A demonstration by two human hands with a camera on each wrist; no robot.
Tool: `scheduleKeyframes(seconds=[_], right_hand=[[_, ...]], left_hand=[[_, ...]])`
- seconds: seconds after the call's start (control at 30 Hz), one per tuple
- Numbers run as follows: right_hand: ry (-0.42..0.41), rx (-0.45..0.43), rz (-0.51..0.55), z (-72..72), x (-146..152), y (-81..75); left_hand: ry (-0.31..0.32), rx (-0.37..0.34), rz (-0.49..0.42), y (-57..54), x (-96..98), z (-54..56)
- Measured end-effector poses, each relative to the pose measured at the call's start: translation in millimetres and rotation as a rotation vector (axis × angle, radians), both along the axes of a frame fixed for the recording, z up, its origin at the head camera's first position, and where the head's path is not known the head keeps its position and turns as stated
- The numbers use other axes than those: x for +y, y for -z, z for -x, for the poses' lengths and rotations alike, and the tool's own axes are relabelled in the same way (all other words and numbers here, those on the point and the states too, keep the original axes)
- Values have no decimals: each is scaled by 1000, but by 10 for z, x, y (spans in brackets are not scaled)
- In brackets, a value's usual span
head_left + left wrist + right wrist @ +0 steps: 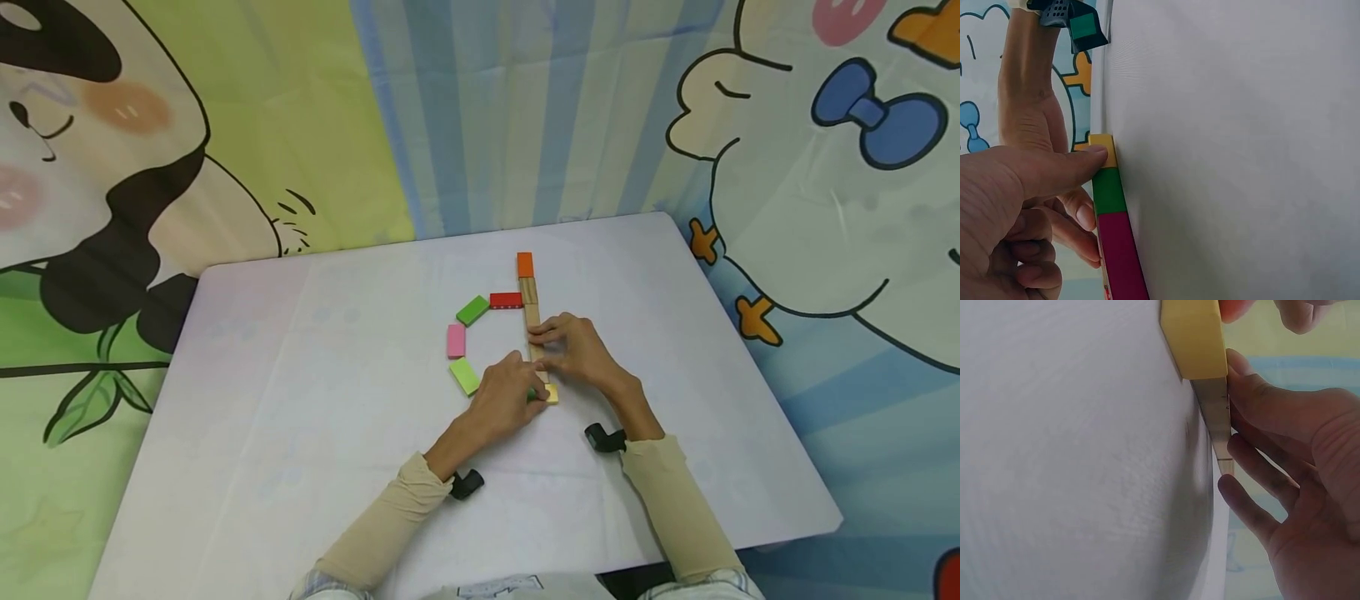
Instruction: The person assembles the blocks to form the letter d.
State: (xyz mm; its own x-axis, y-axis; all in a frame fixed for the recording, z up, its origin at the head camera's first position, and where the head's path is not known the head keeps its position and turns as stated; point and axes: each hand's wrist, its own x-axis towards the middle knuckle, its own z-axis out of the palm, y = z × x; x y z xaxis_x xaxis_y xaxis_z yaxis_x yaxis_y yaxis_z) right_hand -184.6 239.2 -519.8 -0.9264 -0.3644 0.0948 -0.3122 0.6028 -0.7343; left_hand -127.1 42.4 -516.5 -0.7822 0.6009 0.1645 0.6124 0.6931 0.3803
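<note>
My left hand point(506, 392) is at the lower end of a column of blocks, its thumb and a finger around the yellow block point(552, 394). In the left wrist view that thumb lies on the yellow block's end, beside a green block point(1110, 190) and a magenta block point(1122, 256); the other fingers are curled. My right hand point(581, 350) rests its extended fingertips on the wooden blocks point(532, 315) of the column. In the right wrist view its thumb and fingertips touch along the wooden piece point(1213, 409) behind the yellow block. My left hand hides the magenta block in the head view.
An orange block point(525, 264) tops the column. A red block point(506, 301), a green block point(473, 310), a pink block point(456, 341) and a light green block point(465, 377) curve out on its left. Everything lies on a white-covered table point(300, 400) beside cartoon-printed curtains point(495, 108).
</note>
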Motion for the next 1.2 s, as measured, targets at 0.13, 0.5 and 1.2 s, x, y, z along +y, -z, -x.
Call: scheduleKeyframes(seconds=[0.13, 0.5, 1.2], right_hand=[[-5, -1, -3, 0, 2, 4], [-1, -7, 0, 2, 8, -8], [12, -19, -26, 20, 11, 17]], left_hand=[[-2, 3, 20, -16, -10, 2], [-5, 2, 33, -43, -33, 11], [-49, 17, -8, -94, -127, 59]])
